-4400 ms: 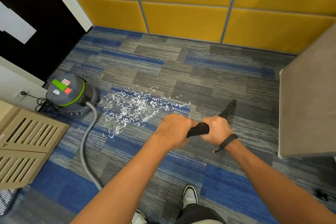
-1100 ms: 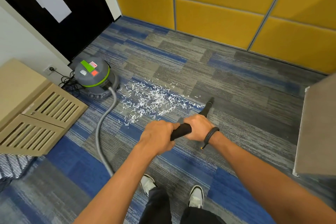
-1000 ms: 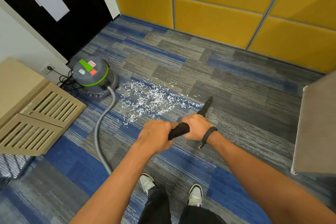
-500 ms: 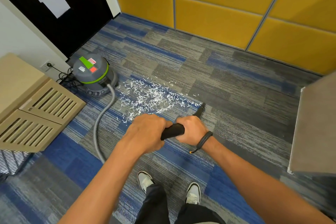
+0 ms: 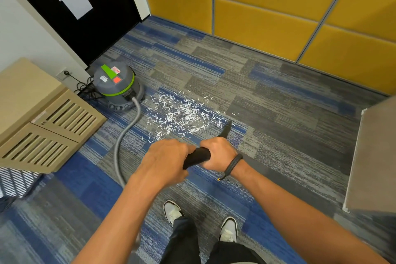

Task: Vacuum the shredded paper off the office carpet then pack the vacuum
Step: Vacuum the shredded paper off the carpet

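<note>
White shredded paper point(image 5: 182, 114) lies scattered on the blue and grey carpet point(image 5: 278, 113) in front of me. A grey canister vacuum point(image 5: 116, 85) with a green band stands to its left, and its grey hose point(image 5: 126, 135) curves back toward me. Both hands grip the black wand point(image 5: 197, 156): my left hand point(image 5: 165, 163) holds the near end, my right hand point(image 5: 218, 152) holds it further forward. The nozzle tip point(image 5: 227, 127) touches the carpet at the right edge of the paper pile.
A beige slatted cabinet point(image 5: 42, 118) stands at the left, with a wall socket and tangled cord point(image 5: 83, 88) behind the vacuum. A grey desk top point(image 5: 372, 156) juts in at the right. Yellow wall panels point(image 5: 257, 17) close the far side. My shoes point(image 5: 229, 229) are below.
The nozzle has swung left across the carpet, from well right of the paper to the pile's right edge. Both hands have kept their grip on the wand. The view has shifted slightly.
</note>
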A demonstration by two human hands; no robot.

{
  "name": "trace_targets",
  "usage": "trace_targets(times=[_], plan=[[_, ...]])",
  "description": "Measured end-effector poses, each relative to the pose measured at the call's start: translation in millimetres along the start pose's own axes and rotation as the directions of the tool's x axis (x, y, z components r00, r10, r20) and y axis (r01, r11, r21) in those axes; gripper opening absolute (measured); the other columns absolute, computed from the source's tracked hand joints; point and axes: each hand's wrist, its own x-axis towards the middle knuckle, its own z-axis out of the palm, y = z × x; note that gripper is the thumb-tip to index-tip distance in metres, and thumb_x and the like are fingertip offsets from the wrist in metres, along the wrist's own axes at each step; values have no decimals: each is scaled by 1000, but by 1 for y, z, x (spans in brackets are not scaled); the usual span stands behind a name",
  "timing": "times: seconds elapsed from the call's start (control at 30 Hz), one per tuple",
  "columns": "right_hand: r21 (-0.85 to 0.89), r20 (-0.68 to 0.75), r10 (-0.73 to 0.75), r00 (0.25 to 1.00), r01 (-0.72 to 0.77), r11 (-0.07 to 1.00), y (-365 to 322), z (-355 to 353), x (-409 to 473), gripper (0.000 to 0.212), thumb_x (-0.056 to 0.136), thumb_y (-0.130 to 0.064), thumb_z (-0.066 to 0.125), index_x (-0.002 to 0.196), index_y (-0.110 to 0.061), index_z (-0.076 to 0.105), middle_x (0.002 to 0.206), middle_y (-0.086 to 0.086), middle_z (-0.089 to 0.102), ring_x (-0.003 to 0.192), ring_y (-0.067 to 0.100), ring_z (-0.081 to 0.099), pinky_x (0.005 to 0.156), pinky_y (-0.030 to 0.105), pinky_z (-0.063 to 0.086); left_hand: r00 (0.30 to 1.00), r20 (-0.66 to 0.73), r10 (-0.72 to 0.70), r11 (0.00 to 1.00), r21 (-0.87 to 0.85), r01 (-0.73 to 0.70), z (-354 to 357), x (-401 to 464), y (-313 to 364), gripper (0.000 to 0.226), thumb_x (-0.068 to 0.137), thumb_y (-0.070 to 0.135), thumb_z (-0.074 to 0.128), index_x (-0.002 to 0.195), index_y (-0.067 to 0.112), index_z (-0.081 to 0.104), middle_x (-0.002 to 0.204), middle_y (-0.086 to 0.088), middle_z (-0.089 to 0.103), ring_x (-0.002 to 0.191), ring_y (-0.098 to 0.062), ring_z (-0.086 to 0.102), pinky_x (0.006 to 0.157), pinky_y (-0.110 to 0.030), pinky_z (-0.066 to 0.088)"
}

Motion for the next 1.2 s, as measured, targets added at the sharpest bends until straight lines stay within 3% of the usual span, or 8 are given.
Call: trace_targets(times=[0.2,0.3,0.4,0.7,0.87,1.03,1.2], plan=[[-5,-2,-19,1000,19,1000,-10,7,2,17,67,-26,76,67,-21,59,58,-7,60,54,18,60,55,35,55,1000,10,-15,1000,5,15,-1,-11,-10,52,86,36,72,135,42,57,90,11,71,86,-14,69,69,-27,40],[-10,-31,-12,999,11,1000,-5,9,-3,19,65,-26,74,66,-23,56,59,-7,59,54,19,59,52,35,53,1000,5,10,1000,-2,-10,-1,-9,-8,52,85,34,73,134,42,58,91,10,72,88,-16,69,71,-30,44],[-12,-26,-7,1000,7,1000,-1,11,-4,19,65,-26,73,66,-24,54,58,-7,59,53,18,58,50,34,51,1000,0,13,1000,-26,-13,-1,-9,-7,51,85,33,75,133,41,59,96,10,72,92,-17,68,72,-30,38],[-64,-7,3,1000,-3,998,-4,15,1,19,71,-42,66,68,-23,61,58,-8,61,53,16,61,51,29,50,1000,25,19,994,-106,-16,3,-7,-26,53,85,38,78,134,44,58,69,17,50,75,-10,55,72,-28,40],[-94,52,47,998,-41,995,5,6,11,14,71,-39,64,71,-25,64,60,-11,61,55,11,61,55,29,53,1000,-3,16,995,-102,-16,13,5,-21,53,86,40,77,136,41,58,92,12,71,86,-15,67,82,-32,54],[-107,232,129,964,-107,988,12,-10,33,9,66,-28,59,67,-31,51,62,-14,56,59,14,57,59,27,46,998,16,-68,986,-150,70,26,30,-19,48,84,34,76,129,42,62,87,9,71,82,-17,68,78,-32,55],[-147,217,104,971,-73,986,17,-3,39,12,75,-26,65,68,-29,55,60,-12,60,58,11,58,72,22,36,993,24,-118,973,-195,120,39,34,-23,49,82,31,77,127,43,63,84,12,71,79,-14,68,82,-35,59]])
